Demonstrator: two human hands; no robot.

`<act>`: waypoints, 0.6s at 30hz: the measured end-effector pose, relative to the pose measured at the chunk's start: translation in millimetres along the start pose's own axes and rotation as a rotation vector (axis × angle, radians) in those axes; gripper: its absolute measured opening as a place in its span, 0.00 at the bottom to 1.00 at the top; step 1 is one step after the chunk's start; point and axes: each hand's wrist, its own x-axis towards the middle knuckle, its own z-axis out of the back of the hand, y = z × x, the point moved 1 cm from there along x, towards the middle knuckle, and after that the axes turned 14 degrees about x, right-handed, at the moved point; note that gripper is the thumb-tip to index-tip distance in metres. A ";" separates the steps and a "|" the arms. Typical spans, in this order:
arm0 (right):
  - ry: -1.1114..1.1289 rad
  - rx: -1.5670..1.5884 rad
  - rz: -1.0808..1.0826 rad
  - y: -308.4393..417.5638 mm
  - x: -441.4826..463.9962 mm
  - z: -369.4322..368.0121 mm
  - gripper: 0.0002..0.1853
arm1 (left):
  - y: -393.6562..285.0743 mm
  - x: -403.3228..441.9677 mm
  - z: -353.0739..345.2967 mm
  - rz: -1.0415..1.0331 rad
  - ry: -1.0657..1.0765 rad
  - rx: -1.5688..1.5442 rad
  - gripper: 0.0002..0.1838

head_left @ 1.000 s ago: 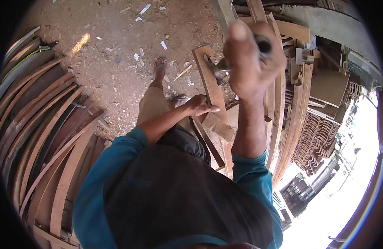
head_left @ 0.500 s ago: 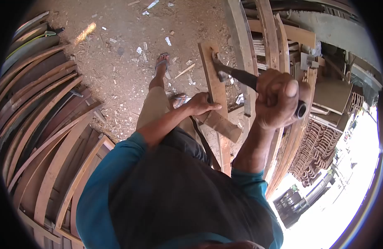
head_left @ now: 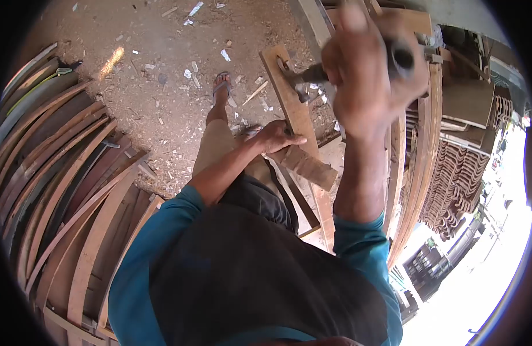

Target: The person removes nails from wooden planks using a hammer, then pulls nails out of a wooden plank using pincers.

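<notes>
My right hand (head_left: 364,78) is closed around the dark handle of a claw hammer (head_left: 314,74), its butt end pointing up towards me. The hand is blurred. The metal head of the hammer lies at the far end of a long wooden board (head_left: 298,112); whether it grips a nail there cannot be made out. My left hand (head_left: 276,137) is clamped on the near half of the board, thumb across the top, fingers hidden at the far edge. Right beside the thumb, a short piece of wood (head_left: 306,166) crosses the board's near end.
Curved wooden pieces (head_left: 52,173) are stacked on the left. Long timbers (head_left: 419,173) stand on the right, next to a pile of wavy brown tiles (head_left: 453,179). Wood chips and scraps are scattered over the dirt floor (head_left: 156,34) around my feet.
My right hand has risen towards the camera, tilting the hammer handle up, while the head stays at the board's far end. My left hand keeps its hold. The whole view has shifted slightly.
</notes>
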 end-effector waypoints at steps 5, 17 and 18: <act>-0.077 0.170 -0.095 35.4 -53.1 21.2 0.16 | -4.4 2.6 -7.9 -0.173 -0.201 0.279 0.30; -0.234 0.296 -0.255 12.6 -52.8 58.2 0.16 | 17.3 25.4 -26.8 -0.086 0.000 -0.010 0.32; -0.250 0.433 -0.187 21.3 -62.7 63.3 0.17 | 18.0 24.0 -31.0 -0.153 -0.086 0.107 0.31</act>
